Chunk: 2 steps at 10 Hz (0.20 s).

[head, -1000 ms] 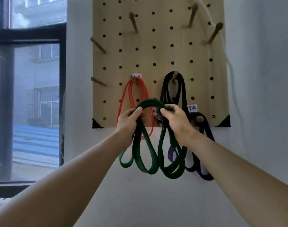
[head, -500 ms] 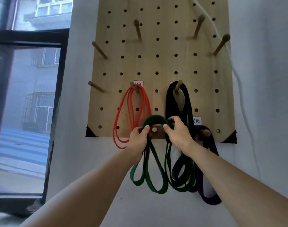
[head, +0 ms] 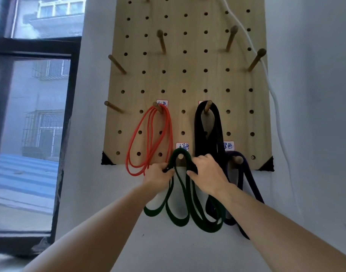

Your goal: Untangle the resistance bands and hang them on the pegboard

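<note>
At the pegboard's (head: 188, 61) bottom edge, both hands, left hand (head: 158, 176) and right hand (head: 208, 175), pinch the green band (head: 189, 209) over its peg (head: 180, 156); releasing unevenly may let it slip off.

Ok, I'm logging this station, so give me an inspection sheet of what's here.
Surface: wooden pegboard on a white wall, several pegs bare.
Job's things: red band, black band and purple band hang on pegs; green band is looped over a bottom peg.
Clutter: nothing seen.
Grips: left hand and right hand both hold the green band.
Cables: white cord down the board's right edge.
Surroundings: dark-framed window at left.
</note>
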{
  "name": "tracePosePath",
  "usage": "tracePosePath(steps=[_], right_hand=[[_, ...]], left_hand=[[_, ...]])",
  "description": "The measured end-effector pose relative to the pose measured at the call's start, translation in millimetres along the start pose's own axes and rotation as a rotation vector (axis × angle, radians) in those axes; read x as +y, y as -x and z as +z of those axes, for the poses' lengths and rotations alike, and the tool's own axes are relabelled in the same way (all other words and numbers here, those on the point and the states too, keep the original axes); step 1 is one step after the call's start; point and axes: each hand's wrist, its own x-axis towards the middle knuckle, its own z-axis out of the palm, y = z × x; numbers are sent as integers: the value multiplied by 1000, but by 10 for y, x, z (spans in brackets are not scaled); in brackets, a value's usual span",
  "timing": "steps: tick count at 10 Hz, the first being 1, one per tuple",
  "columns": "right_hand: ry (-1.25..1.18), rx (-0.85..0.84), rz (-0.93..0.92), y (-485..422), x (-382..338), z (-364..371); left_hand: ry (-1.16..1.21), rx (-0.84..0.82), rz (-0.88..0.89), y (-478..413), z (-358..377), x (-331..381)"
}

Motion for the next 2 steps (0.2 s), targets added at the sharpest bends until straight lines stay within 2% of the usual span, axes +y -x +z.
tracePosePath(steps=[2], right_hand=[[44, -67, -129, 329, -46, -209]], left_hand=[[-101, -134, 57, 398, -220, -12]])
